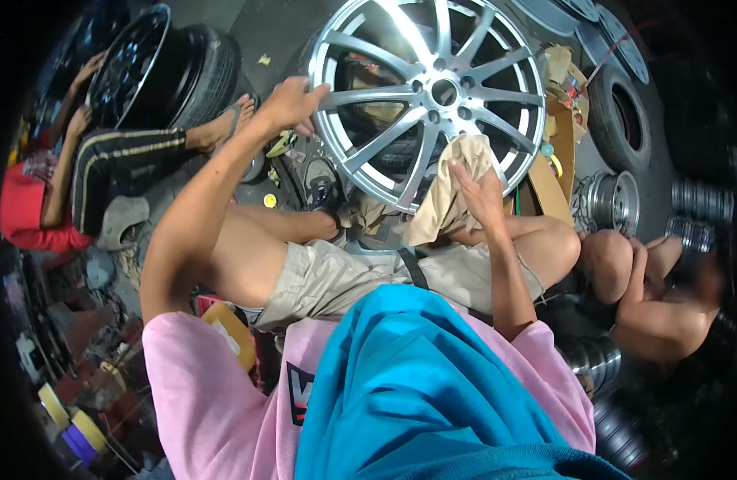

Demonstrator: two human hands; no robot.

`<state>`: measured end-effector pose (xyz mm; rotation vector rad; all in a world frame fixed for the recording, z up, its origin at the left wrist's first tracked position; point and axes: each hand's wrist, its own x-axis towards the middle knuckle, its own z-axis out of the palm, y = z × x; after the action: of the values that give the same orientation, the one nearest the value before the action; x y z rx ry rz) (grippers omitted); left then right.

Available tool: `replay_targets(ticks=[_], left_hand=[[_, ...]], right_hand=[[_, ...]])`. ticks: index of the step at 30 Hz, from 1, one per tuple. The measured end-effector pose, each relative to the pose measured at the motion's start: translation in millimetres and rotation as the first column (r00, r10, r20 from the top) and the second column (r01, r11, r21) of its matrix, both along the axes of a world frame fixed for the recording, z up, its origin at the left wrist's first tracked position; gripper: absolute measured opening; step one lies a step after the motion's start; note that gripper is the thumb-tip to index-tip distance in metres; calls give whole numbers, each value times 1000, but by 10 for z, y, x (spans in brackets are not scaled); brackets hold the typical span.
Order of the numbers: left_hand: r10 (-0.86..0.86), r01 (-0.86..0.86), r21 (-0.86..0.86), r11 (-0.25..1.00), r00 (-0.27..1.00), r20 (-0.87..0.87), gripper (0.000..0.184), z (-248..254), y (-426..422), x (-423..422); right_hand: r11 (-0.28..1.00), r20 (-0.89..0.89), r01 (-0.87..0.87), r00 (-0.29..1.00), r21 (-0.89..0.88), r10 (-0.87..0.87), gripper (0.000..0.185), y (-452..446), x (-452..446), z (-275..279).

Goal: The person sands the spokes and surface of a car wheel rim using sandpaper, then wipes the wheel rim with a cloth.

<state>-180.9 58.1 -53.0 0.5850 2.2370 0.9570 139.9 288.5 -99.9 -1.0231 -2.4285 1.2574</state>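
Note:
A large silver multi-spoke wheel rim (pixel 444 92) stands in front of me at the top centre, its face toward me. My left hand (pixel 292 104) grips the rim's outer edge on the left side, with the thumb over the lip. In my right hand (pixel 482 192) is a beige cloth (pixel 448 196), bunched between the fingers and touching the lower spokes near the hub. The lower end of the cloth hangs over my lap.
A person in red (pixel 32 208) sits at the left, hands on a dark wheel (pixel 128 68) beside a tyre (pixel 208 76). At right are another seated person (pixel 664 320), a tyre (pixel 620 120), a cardboard box (pixel 562 160) and a small rim (pixel 612 200).

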Motion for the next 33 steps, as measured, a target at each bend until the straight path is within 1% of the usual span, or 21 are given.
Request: replay_targets(ticks=[1, 2, 3, 5, 6, 7, 9, 10, 11, 13, 15, 16, 19, 20, 23, 25, 27, 28, 29, 31, 33], left_hand=[[69, -71, 28, 997, 994, 85, 51, -7, 87, 60], [41, -43, 34, 998, 997, 72, 51, -96, 127, 25], [68, -71, 28, 997, 994, 82, 54, -229, 96, -67], [73, -75, 32, 997, 994, 76, 58, -301, 150, -190], [85, -84, -34, 996, 996, 32, 58, -280, 185, -227], [102, -102, -101, 990, 995, -11, 58, -264, 208, -262], [117, -120, -129, 984, 993, -28, 57, -219, 359, -441], [61, -115, -160, 980, 949, -308, 56, -164, 460, -566], [-10, -118, -190, 975, 826, -564, 56, -93, 563, -682], [81, -197, -183, 963, 861, -502, 54, 100, 827, -883], [102, -193, -121, 974, 843, -528, 54, 130, 1006, -956], [73, -196, -159, 968, 820, -567, 54, 116, 1069, -982], [33, -211, -220, 952, 789, -613, 57, 145, 1139, -963], [-4, -173, -233, 957, 794, -607, 54, 236, 1137, -894], [-15, -157, -213, 964, 770, -637, 50, 279, 1091, -751], [-4, -156, -188, 970, 758, -652, 50, 332, 1087, -701], [-15, -151, -195, 969, 752, -659, 49, 282, 1079, -769], [-61, -74, -178, 981, 756, -652, 51, 263, 1064, -865], [-106, -2, -165, 986, 761, -640, 54, 176, 1000, -972], [-242, 147, -229, 962, 847, -473, 50, 437, 896, -957], [-162, 170, -8, 985, 926, -341, 50, 468, 676, -1001]], right_hand=[[990, -6, -5, 1000, -138, 4, 57, 19, -4, -4], [963, -16, -14, 1000, -269, 10, 55, 71, -1, -11], [960, 37, 5, 999, -279, 6, 56, 159, 25, -210], [985, 312, 30, 950, -169, 24, 60, 98, -123, -70], [989, 309, 60, 951, -134, -16, 67, 35, -159, -113], [974, 217, 63, 976, -216, -15, 70, 42, -149, -274], [990, 159, 72, 986, -125, -52, 67, -127, -267, -130], [960, 346, 139, 937, -244, -47, 63, -191, -373, 24], [922, 103, 71, 994, -381, -34, 59, -313, -421, -35], [890, -161, 72, 974, -450, -160, 56, -561, -607, -259], [911, -129, 153, 968, -383, -216, 47, -748, -728, -46], [926, -109, 64, 988, -372, -112, 40, -648, -777, -364], [906, -29, 83, 994, -416, -104, 34, -647, -720, -290], [886, -97, 65, 988, -459, -123, 35, -653, -690, -432], [815, -84, 105, 979, -570, -184, 36, -712, -625, -220], [774, -16, 78, 993, -629, -114, 42, -668, -609, -184], [776, -81, 57, 987, -628, -138, 52, -686, -621, -185], [754, -85, 55, 986, -654, -146, 63, -693, -592, -119], [864, -323, 69, 910, -499, -259, 40, -793, -621, -236], [830, -198, 53, 961, -556, -194, 48, -748, -550, -234], [918, -175, 65, 974, -392, -144, 50, -733, -520, -322]])
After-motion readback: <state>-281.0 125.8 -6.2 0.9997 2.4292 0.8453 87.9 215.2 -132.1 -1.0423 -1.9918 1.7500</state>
